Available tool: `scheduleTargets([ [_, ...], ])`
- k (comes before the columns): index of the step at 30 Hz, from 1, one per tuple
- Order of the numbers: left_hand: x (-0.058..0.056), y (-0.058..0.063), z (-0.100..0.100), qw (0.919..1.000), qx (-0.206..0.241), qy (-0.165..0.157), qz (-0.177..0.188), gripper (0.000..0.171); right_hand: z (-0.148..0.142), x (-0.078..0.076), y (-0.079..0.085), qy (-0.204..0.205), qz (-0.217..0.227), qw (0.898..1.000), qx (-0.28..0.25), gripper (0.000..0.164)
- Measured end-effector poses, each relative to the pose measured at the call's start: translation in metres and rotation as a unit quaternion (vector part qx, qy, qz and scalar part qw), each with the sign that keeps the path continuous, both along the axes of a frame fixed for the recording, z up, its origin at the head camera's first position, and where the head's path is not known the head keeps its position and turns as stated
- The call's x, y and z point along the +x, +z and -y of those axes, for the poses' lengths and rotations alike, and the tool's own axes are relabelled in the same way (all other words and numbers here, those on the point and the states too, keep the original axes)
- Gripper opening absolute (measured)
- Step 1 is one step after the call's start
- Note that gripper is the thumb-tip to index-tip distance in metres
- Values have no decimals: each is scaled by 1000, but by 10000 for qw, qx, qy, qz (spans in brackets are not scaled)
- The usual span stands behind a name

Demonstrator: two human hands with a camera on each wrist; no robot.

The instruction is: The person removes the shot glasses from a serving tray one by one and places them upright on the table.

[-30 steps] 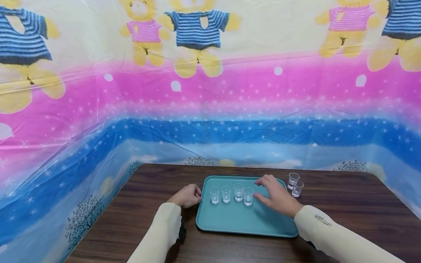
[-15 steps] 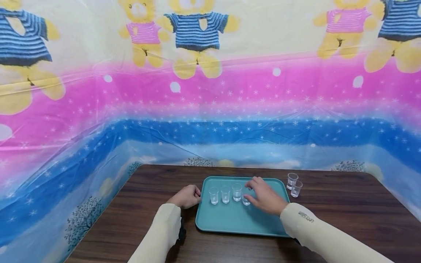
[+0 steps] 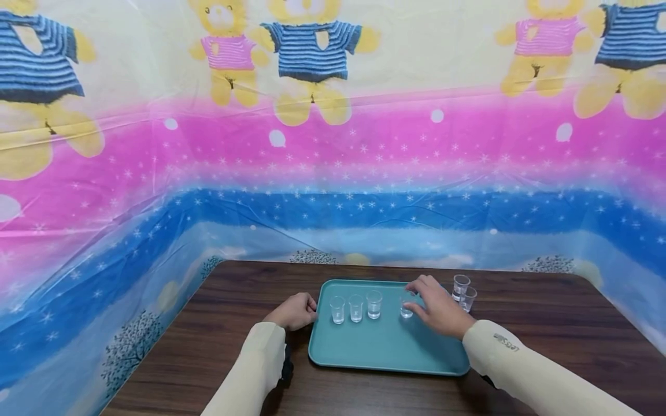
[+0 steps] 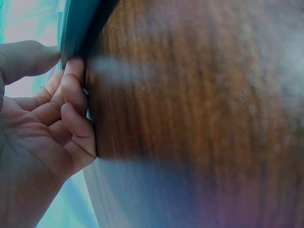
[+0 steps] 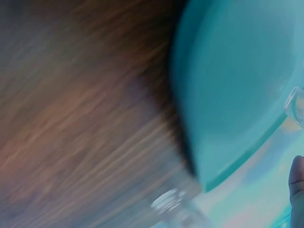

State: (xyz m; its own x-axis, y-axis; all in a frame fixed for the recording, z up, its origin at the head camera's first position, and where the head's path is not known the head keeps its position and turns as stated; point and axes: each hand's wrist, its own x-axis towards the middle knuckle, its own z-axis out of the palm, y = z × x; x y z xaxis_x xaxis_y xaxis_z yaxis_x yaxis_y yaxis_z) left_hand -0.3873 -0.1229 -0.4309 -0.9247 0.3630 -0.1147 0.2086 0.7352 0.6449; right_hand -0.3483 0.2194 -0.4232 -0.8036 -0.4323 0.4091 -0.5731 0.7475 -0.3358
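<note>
My right hand (image 3: 438,307) holds a small clear shot glass (image 3: 406,305) between thumb and fingers over the right half of the teal tray (image 3: 385,352). Part of that glass (image 5: 296,107) and a fingertip (image 5: 297,178) show at the right edge of the right wrist view. Three more shot glasses stand upright in a row on the tray's left half, among them the left one (image 3: 337,312) and the right one (image 3: 374,306). At the tray's left rim my left hand (image 3: 295,311) pinches the edge, thumb on one side and curled fingers on the other in the left wrist view.
Two further shot glasses stand on the dark wooden table (image 3: 239,289) beyond the tray's right side, one a bit farther back (image 3: 461,284). The nearer glass (image 3: 468,299) is close behind my right hand. A patterned cloth (image 3: 333,208) hangs behind the table.
My right hand reached left to the rightmost shot glass in the row, took hold of it and brought it right, widening the gap to the others. The left hand stayed at the tray's edge.
</note>
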Motion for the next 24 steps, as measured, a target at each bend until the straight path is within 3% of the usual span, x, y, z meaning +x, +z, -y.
scheduleTargets([
  [13,2,1,-1,10000,-36,-5,22,10,-65,6,-3,-574,-258,9980,-46,29],
  [24,3,2,-1,10000,-82,-34,28,10,-93,16,-5,-800,-292,9964,6,32],
])
